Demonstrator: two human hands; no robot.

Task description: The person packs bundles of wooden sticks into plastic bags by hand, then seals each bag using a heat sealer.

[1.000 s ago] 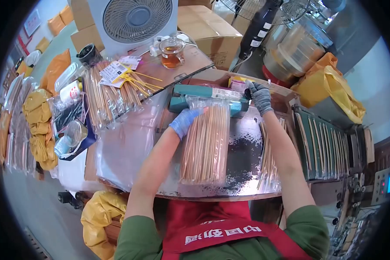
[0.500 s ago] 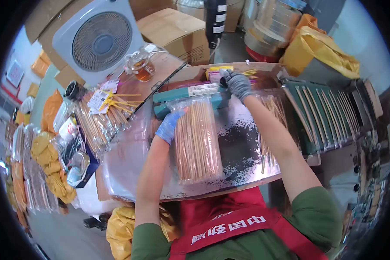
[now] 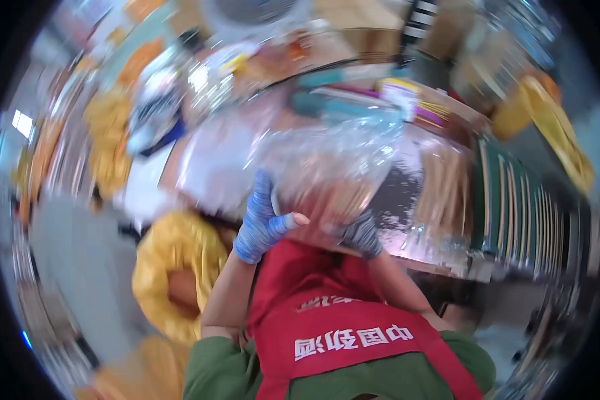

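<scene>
A clear plastic bag of thin wooden sticks [image 3: 327, 203] lies at the near edge of the table, blurred by motion, its loose, crinkled plastic toward the far side. My left hand [image 3: 260, 223], in a blue fingerless glove, is at the bag's left side with its fingers stretched out and its thumb apart. At the bag's lower right is my right hand [image 3: 359, 235] in a grey glove. Its fingers are smeared, so whether they grip the bag cannot be made out.
More sticks [image 3: 443, 193] lie to the right, beside a green rack of sticks [image 3: 513, 207]. A teal box [image 3: 353, 103] and yellow-white packets [image 3: 400, 93] are at the back. Clear plastic sheets [image 3: 213, 157] cover the left side. A yellow bag [image 3: 173, 250] sits below the table.
The view has shifted. My right hand has come from the packets at the back to the bag's near end. My left hand has left the bag's top corner, and the bag is nearer my body.
</scene>
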